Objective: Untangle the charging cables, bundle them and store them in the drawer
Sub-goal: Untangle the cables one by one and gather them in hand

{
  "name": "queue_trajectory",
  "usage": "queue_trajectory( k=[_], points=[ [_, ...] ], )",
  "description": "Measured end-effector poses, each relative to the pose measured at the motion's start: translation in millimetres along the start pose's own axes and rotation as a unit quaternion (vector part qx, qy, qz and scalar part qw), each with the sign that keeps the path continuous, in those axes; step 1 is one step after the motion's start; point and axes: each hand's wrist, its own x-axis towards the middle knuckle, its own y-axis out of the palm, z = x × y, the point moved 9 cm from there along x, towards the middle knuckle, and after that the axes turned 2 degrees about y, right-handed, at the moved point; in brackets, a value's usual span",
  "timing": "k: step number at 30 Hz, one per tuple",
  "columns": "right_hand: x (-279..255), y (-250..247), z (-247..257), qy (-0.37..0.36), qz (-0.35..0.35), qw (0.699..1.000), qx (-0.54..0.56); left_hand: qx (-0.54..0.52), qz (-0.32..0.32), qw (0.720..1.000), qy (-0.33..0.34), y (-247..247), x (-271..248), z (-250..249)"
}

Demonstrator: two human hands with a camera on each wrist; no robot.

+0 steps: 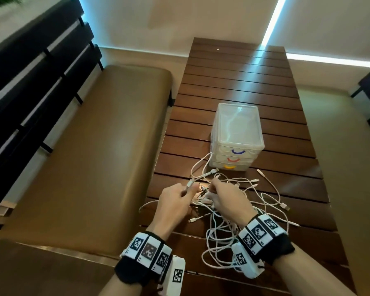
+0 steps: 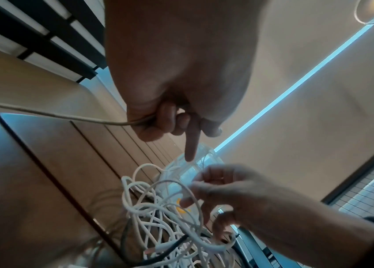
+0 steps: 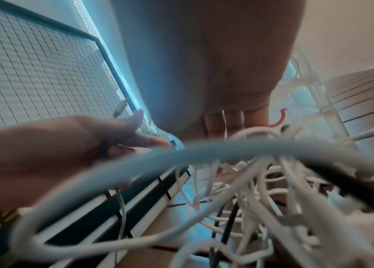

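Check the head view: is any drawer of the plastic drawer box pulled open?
No. All three drawers of the drawer box sit flush and closed, while the cables lie tangled on the table.

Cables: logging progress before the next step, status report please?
Left hand pinches one cable end. Right hand grips the tangle. Cables still knotted. Drawers closed.

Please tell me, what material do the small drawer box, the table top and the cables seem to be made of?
Drawer box: translucent plastic, slightly glossy; a cable inside shows through the lid.
Table top: dark brown wooden slats, smooth with a sheen, reflecting the window light; possibly a wood-look finish.
Cables: white flexible rubbery or plastic coating, matte, with metal plug tips.
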Motion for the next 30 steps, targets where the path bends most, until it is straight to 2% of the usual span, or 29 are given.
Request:
queue_trajectory(
  k=[4,8,11,14,17,19,21,22,24,26,28,30],
  points=[
    [-21,-42,13,-0.068,-0.092,0.99,0.08,-0.023,0.001,0.997,0.07,5,5,-24],
    [-41,-86,22,-0.113,-0.172,0.958,0.199,-0.038,0.023,0.991,0.126,12,11,-44],
    [-52,-110,29,-0.109,-0.194,0.931,0.288,-0.071,0.035,0.988,0.135,18,16,-50],
    [-56,-118,33,-0.094,-0.176,0.913,0.356,-0.091,0.038,0.985,0.144,19,14,-58],
    [-57,-111,38,-0.108,-0.146,0.906,0.383,-0.074,0.026,0.988,0.135,21,13,-59],
    [-59,-106,39,-0.118,-0.159,0.896,0.397,-0.09,0.025,0.99,0.103,23,15,-52],
    [-58,-93,28,-0.085,-0.184,0.887,0.414,-0.103,0.026,0.991,0.084,21,14,-50],
    [-55,-81,23,-0.063,-0.173,0.884,0.429,-0.124,0.029,0.989,0.08,20,12,-51],
    [-47,-48,24,-0.047,-0.088,0.883,0.459,-0.181,0.034,0.98,0.076,18,8,-52],
    [-45,-26,29,-0.074,-0.028,0.905,0.417,-0.197,0.017,0.977,0.074,12,5,-50],
    [-47,-18,35,-0.118,-0.015,0.937,0.328,-0.185,-0.01,0.979,0.079,7,3,-45],
    [-46,-15,36,-0.131,-0.005,0.95,0.283,-0.176,-0.025,0.981,0.083,4,0,-43]
  ],
)
